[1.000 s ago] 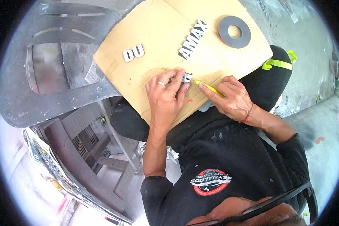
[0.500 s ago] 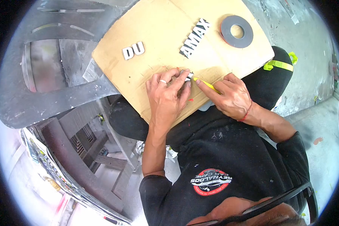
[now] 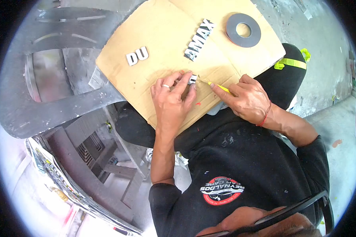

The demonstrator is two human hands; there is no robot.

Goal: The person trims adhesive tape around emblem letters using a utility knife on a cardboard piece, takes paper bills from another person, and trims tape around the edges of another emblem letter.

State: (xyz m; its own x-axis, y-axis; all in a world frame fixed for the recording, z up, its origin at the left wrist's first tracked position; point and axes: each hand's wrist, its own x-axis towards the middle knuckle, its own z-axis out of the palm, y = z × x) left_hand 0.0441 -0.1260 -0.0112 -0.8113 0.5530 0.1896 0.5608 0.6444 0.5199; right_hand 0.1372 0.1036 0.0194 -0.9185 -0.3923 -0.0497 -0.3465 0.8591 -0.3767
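My left hand (image 3: 173,94) pinches a small white and dark letter piece (image 3: 192,79) against the cardboard (image 3: 154,35) on my lap. In my right hand (image 3: 247,98) is a yellow pen-shaped tool (image 3: 220,87), its thin tip pointing left at the piece, a small gap between them. Farther up the cardboard, the white letters "DU" (image 3: 137,56) lie at the left. Joined letters reading "AMAX" (image 3: 199,40) lie slantwise near the middle. A dark grey roll of tape (image 3: 243,30) rests flat at the upper right.
A dark plastic chair (image 3: 59,110) stands at the left, touching the cardboard's side. Below it are a grey wooden frame (image 3: 73,166) and a stack of papers (image 3: 63,183). A small red scrap (image 3: 198,103) lies near the cardboard's lower edge.
My right hand and the yellow tool have drawn back a little to the right from the small piece. My left hand still holds the piece, now slightly farther left.
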